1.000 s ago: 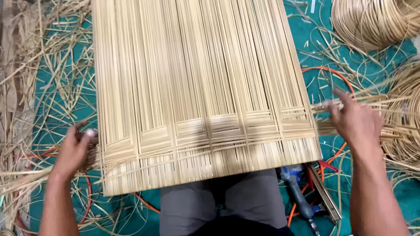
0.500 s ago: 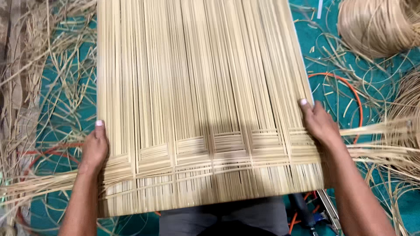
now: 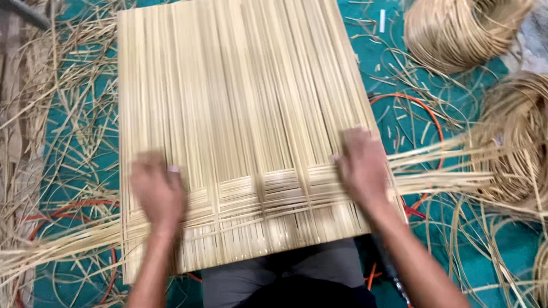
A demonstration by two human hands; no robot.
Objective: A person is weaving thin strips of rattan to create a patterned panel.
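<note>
A large mat of pale cane strips (image 3: pixel 245 108) lies over my lap and stretches away from me. Near its front edge a band of crosswise woven strips (image 3: pixel 268 197) runs from side to side. My left hand (image 3: pixel 157 191), blurred by motion, rests palm down on the woven band at the left. My right hand (image 3: pixel 359 165) lies flat on the band at the right, fingers pointing away. Neither hand holds anything. Loose weaving strips (image 3: pixel 451 171) stick out sideways past the right edge, and more strips (image 3: pixel 51 251) trail off at the lower left.
Coils of cane stand at the upper right (image 3: pixel 462 31) and right (image 3: pixel 514 142). Loose cane scraps (image 3: pixel 51 114) litter the teal floor covering (image 3: pixel 399 57). An orange cable (image 3: pixel 425 111) loops on the right, a red cable (image 3: pixel 63 211) at lower left.
Both hands have slid inward from the mat's side edges onto the woven band. The mat sits a little lower and nearer in view.
</note>
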